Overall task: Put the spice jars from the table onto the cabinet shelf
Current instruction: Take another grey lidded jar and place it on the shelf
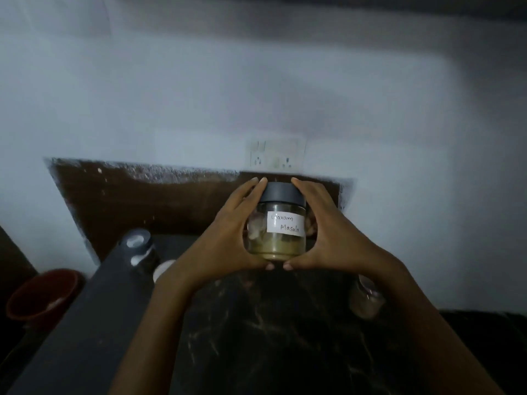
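**Spice jar (pixel 278 223) clasped, wall (pixel 256 95) ahead**

The dark table (pixel 271 337) spreads under my wrists, its edge left of my left hand (pixel 228 232). It and my right hand (pixel 330 232) curl round the jar. Beside my right forearm a second jar (pixel 365 300) is blurred.

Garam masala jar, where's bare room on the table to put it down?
Bare table between the forearms, below the Garam Masala jar that the left hand and right hand grip. Crowded: dark-lidded jar at the left edge, second jar beside the right forearm.
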Demonstrator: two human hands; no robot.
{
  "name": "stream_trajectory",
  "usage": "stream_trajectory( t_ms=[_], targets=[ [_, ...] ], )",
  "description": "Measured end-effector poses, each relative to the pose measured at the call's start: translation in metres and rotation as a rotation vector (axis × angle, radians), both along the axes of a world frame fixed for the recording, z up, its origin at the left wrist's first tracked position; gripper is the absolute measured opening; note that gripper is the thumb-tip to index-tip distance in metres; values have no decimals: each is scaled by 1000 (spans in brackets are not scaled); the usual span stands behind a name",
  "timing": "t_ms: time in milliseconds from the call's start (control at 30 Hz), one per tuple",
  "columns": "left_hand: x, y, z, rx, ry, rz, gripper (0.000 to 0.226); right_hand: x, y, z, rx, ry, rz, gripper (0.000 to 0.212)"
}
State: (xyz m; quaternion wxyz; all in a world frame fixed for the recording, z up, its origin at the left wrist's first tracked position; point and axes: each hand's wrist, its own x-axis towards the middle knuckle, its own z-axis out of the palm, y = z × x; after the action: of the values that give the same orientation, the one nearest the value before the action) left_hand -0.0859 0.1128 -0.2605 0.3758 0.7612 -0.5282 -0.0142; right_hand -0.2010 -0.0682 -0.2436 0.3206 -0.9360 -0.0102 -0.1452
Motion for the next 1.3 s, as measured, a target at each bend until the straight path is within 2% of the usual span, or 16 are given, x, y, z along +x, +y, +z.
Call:
stream_trajectory(
  t_ms=[167,300,433,533,800,933,1033,1133,1300],
  targets=[
    [40,1,78,-99,-212,14,128,39,2,82,-155,-175,11,123],
    [70,9,139,-153,-471,102,129,66,8,145,-285,-321,16,121],
    [95,19,190,-185,-691,158,130,88,16,195,-359,-424,9,123],
    [112,22,222,-229,-787,160,130,103,21,226,-396,-478,7,124],
    [156,11,298,-435,-832,98,124,132,18,306,-514,-667,-52,126],
    [193,-14,314,-550,-580,178,126,156,10,338,-537,-733,-167,124],
    [224,-30,300,-442,-587,349,118,181,2,346,-599,-721,-258,124],
    [245,-43,281,-285,-740,446,104,208,-10,346,-664,-657,-328,125],
    [258,-48,277,-252,-874,502,96,237,-28,345,-624,-564,-347,127]
  ],
)
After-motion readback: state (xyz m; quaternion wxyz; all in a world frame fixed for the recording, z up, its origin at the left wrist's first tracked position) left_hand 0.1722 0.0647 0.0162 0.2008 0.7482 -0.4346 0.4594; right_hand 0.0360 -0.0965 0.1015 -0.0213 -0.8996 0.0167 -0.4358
